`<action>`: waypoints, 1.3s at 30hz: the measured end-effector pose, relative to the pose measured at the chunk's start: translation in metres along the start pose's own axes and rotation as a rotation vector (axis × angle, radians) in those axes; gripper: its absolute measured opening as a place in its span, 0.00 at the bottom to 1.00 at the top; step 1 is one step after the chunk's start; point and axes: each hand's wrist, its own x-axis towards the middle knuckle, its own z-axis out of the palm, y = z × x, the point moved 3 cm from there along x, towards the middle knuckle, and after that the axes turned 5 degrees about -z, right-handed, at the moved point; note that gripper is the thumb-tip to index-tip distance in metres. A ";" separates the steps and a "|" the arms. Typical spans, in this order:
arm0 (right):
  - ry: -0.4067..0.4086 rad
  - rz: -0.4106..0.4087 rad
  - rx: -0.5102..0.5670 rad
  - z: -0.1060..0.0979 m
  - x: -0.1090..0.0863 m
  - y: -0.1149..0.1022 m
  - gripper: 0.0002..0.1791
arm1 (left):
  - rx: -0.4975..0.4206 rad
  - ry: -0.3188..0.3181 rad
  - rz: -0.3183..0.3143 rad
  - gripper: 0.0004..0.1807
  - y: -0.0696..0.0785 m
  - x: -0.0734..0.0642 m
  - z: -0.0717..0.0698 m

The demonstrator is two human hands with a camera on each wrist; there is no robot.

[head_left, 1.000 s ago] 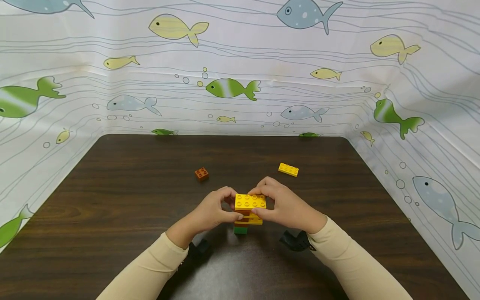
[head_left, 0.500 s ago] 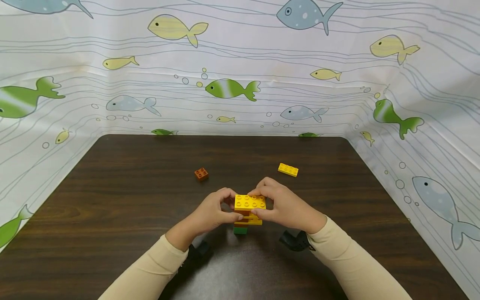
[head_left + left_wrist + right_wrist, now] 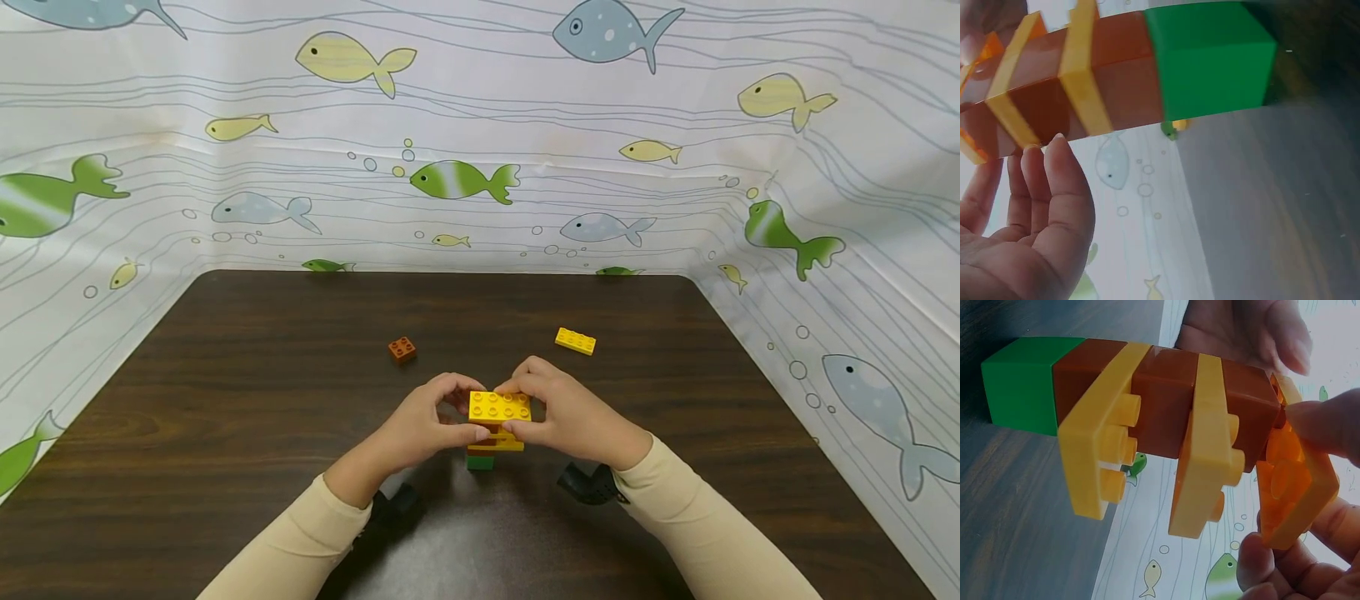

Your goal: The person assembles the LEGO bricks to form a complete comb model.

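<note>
In the head view, a tower of toy building bricks stands on the table's near middle. A green brick [image 3: 1216,62] is its base, with brown bricks [image 3: 1166,400] and yellow plates alternating above. My left hand [image 3: 416,429] holds the tower's upper part from the left, thumb in front and fingers behind. My right hand [image 3: 573,417] pinches the top yellow plate [image 3: 499,406] at its right end, thumb in front. In the right wrist view that plate sits slightly tilted over the uppermost brown brick, a small gap between them. The yellow plates overhang the tower on the right.
A loose brown brick [image 3: 402,349] lies behind the tower to the left. Another yellow plate [image 3: 575,341] lies behind it to the right. A fish-patterned cloth [image 3: 465,108] walls the dark wooden table [image 3: 225,400] at the back and sides.
The fingers of my left hand have shifted slightly right behind the top of the tower. My right hand and the tower stay almost in place.
</note>
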 end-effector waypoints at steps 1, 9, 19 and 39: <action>0.001 -0.002 0.000 0.000 0.000 0.000 0.17 | -0.006 0.005 0.010 0.24 0.001 0.000 -0.001; 0.010 -0.017 -0.010 -0.001 -0.002 0.000 0.17 | -0.015 0.028 0.031 0.18 0.006 -0.001 -0.001; -0.008 -0.029 -0.020 -0.002 -0.001 0.002 0.16 | -0.015 0.013 0.048 0.16 0.003 0.001 0.000; -0.022 -0.014 -0.048 -0.001 0.000 0.002 0.16 | -0.025 0.023 0.062 0.15 -0.003 0.001 0.000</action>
